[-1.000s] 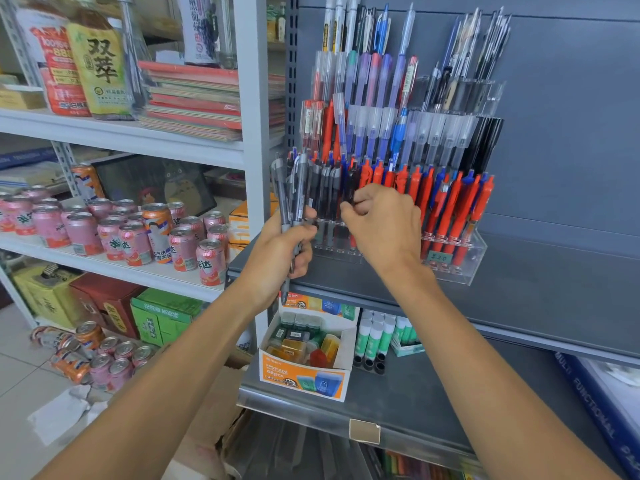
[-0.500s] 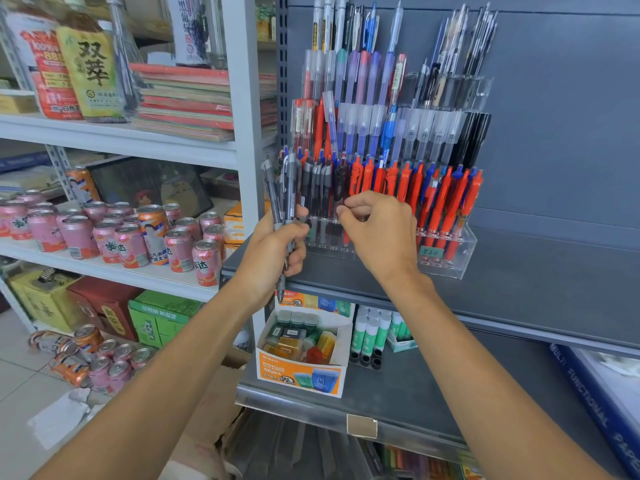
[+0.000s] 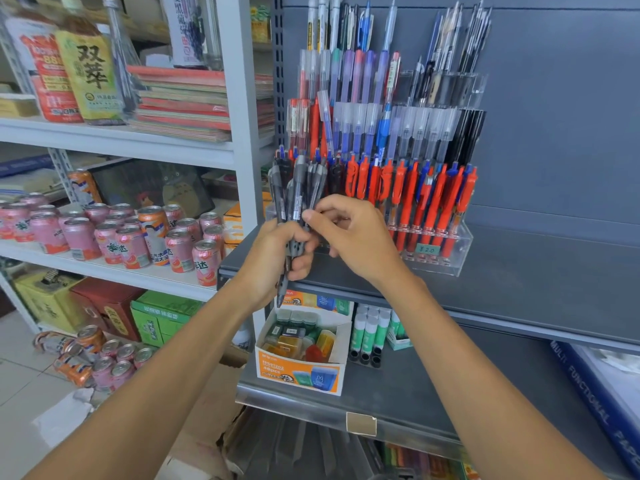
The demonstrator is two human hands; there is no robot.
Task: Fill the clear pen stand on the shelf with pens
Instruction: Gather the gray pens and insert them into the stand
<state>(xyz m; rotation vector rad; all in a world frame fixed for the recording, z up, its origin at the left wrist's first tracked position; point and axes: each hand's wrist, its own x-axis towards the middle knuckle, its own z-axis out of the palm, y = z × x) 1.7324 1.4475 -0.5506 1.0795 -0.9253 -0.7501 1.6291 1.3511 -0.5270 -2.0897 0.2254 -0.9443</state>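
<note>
The clear tiered pen stand (image 3: 460, 247) sits on the grey shelf (image 3: 536, 282), packed with red pens (image 3: 408, 195) in its front row and blue, purple and black pens behind. My left hand (image 3: 277, 258) grips a bundle of dark grey pens (image 3: 294, 195), upright, just left of the stand's front row. My right hand (image 3: 353, 233) reaches across to that bundle, its thumb and forefinger pinching one pen near the middle of its barrel. Both hands hide the stand's lower left corner.
Pink and orange drink cans (image 3: 131, 237) fill the white shelf to the left, with stacked notebooks (image 3: 187, 102) above. Below the grey shelf are an orange box of small items (image 3: 301, 372) and glue sticks (image 3: 370, 334). More cans (image 3: 86, 355) lie on the floor.
My right hand has moved left from the stand's front row to the bundle in my left hand and now pinches a pen there. The left hand holds about where it was.
</note>
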